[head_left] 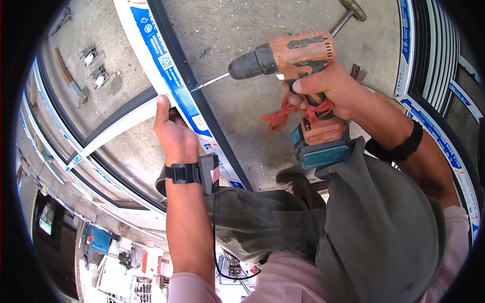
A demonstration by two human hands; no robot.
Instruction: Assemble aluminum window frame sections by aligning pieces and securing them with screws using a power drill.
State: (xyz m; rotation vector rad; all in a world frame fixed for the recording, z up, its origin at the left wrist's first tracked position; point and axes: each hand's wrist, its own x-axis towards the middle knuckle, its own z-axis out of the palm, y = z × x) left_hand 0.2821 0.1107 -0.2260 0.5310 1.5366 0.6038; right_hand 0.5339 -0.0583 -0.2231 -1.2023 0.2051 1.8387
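My right hand (338,91) is wrapped round the grip of an orange and black cordless drill (300,53), with red cord tied about its handle and a teal-edged battery below. The long silver bit (214,81) points left, its tip at the dark side of a metal window frame (189,76). Blue and white printed film covers the frame's upper face. My left hand (174,131) grips the frame where a white crossbar (121,123) meets it. Its thumb lies by the joint, and the other fingers are partly hidden behind the frame.
A hammer (348,17) lies on the concrete floor (227,25) beyond the drill. More film-wrapped frames (439,131) stand along the right, and other bars run down the left. Small metal pieces (98,76) lie at far left. My bent knee (374,212) is close below the battery.
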